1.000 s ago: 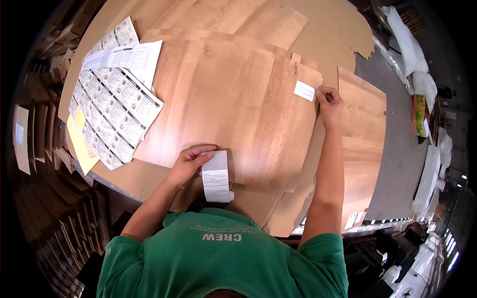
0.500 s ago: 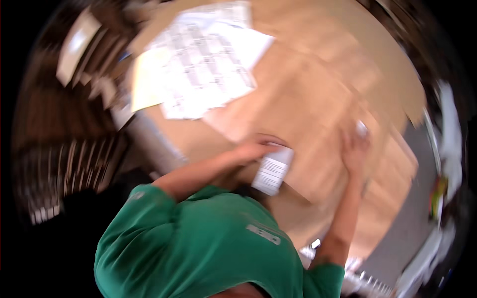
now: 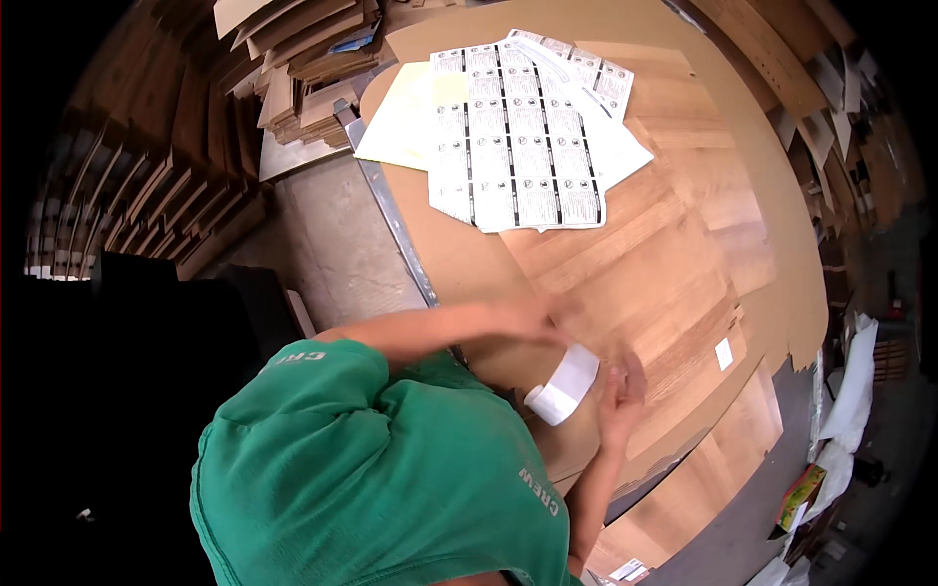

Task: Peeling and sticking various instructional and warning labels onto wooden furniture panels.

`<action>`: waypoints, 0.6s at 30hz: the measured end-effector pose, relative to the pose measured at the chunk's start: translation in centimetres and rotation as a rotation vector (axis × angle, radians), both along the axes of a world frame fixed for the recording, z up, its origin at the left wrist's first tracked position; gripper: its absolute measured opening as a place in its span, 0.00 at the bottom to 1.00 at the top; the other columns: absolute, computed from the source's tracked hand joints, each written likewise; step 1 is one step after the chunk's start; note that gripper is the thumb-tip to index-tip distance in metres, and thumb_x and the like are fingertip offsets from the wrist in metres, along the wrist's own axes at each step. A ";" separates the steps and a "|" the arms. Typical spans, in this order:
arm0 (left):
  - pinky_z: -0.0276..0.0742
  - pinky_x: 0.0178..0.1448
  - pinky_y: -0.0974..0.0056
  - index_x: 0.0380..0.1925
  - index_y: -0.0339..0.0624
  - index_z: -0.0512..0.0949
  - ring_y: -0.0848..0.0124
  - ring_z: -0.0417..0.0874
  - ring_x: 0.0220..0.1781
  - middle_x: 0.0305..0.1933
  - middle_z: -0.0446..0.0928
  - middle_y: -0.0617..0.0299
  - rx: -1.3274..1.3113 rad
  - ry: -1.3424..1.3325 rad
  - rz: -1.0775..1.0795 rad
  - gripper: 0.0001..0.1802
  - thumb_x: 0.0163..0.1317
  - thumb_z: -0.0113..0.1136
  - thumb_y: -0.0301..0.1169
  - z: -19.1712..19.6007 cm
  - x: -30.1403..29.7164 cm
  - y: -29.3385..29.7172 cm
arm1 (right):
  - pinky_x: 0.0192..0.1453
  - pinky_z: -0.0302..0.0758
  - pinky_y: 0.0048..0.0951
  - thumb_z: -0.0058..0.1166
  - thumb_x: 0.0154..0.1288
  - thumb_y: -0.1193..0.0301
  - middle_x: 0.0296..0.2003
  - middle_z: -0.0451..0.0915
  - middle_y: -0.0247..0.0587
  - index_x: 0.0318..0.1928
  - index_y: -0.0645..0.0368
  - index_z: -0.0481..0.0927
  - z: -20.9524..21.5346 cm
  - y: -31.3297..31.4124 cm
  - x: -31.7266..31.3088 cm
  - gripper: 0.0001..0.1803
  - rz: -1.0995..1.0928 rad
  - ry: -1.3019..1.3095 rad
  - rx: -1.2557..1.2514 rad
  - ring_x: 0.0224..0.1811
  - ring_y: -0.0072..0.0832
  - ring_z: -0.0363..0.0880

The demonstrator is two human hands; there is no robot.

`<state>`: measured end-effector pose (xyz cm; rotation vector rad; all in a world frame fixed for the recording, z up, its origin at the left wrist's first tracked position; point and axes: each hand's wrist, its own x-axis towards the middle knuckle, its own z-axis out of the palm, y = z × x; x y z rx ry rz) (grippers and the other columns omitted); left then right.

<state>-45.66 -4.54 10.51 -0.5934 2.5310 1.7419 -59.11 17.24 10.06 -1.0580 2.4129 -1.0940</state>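
A white strip of labels (image 3: 570,376), curled into a small roll at its lower end, hangs in front of my body. My left hand (image 3: 545,320) grips the strip by its top edge, though motion smears the fingers. Just right of the strip is my right hand (image 3: 618,398), fingers raised and blurred, so I cannot make out whether they touch it. Beneath both hands lie wood-look planks (image 3: 625,234) on a cardboard sheet (image 3: 459,254). One small white label (image 3: 723,354) sits on a plank to the right.
Printed label sheets (image 3: 518,146) and a yellow sheet (image 3: 399,122) cover the far part of the table. Stacked boards (image 3: 303,98) stand at far left. Another plank piece (image 3: 699,479) lies near right, with a colourful box (image 3: 801,498) beyond the table edge.
My right hand has come from the right side of the planks back beside the strip. A white label that was at its fingertips now lies on a plank. The view has turned.
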 end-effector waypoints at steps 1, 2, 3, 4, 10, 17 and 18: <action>0.77 0.42 0.62 0.53 0.41 0.73 0.65 0.81 0.36 0.35 0.80 0.54 -0.122 -0.083 0.127 0.28 0.54 0.65 0.39 1.2 0.9 -2.7 | 0.60 0.67 0.30 0.50 0.68 0.67 0.56 0.71 0.49 0.56 0.67 0.70 0.1 -0.1 0.7 0.21 0.025 0.041 -0.006 0.56 0.32 0.71; 0.76 0.41 0.59 0.52 0.43 0.74 0.62 0.81 0.36 0.38 0.80 0.52 -0.016 -0.255 0.349 0.30 0.52 0.64 0.47 -0.4 1.8 -5.8 | 0.60 0.67 0.30 0.50 0.68 0.67 0.56 0.71 0.49 0.56 0.67 0.70 -0.1 0.0 0.9 0.21 0.025 0.049 -0.003 0.56 0.32 0.71; 0.76 0.40 0.58 0.52 0.40 0.75 0.62 0.81 0.33 0.35 0.80 0.52 -0.053 -0.144 0.606 0.31 0.52 0.65 0.48 -0.2 3.0 -8.3 | 0.59 0.68 0.29 0.51 0.67 0.67 0.55 0.71 0.48 0.56 0.67 0.70 -0.8 0.3 1.0 0.21 -0.017 -0.007 -0.008 0.55 0.31 0.72; 0.76 0.42 0.59 0.51 0.37 0.74 0.62 0.81 0.36 0.38 0.79 0.50 -0.210 -0.003 0.833 0.32 0.50 0.67 0.45 -3.9 4.8 -12.3 | 0.58 0.69 0.29 0.53 0.66 0.68 0.54 0.72 0.48 0.57 0.67 0.70 -1.0 0.0 1.2 0.22 -0.044 -0.066 -0.020 0.54 0.30 0.72; 0.77 0.44 0.63 0.60 0.32 0.62 0.61 0.80 0.41 0.43 0.77 0.46 -0.028 -0.010 1.337 0.44 0.44 0.73 0.33 -5.9 10.3 -23.0 | 0.55 0.71 0.27 0.52 0.65 0.70 0.50 0.74 0.47 0.58 0.67 0.68 0.2 -9.2 -1.5 0.23 -0.019 -0.283 -0.061 0.51 0.28 0.73; 0.61 0.18 0.71 0.53 0.31 0.66 0.77 0.68 0.16 0.25 0.76 0.59 0.362 -0.005 1.300 0.38 0.42 0.75 0.29 -3.6 8.7 -22.0 | 0.55 0.72 0.32 0.56 0.62 0.64 0.51 0.74 0.58 0.59 0.71 0.65 -2.6 -21.1 -6.6 0.31 0.069 -0.181 -0.019 0.51 0.39 0.75; 0.62 0.18 0.71 0.43 0.31 0.72 0.77 0.67 0.16 0.23 0.75 0.60 0.366 0.021 1.295 0.28 0.43 0.75 0.29 -3.6 8.7 -21.8 | 0.55 0.71 0.31 0.57 0.61 0.63 0.50 0.75 0.59 0.60 0.70 0.65 -3.0 -22.2 -7.3 0.32 0.100 -0.038 0.018 0.51 0.39 0.76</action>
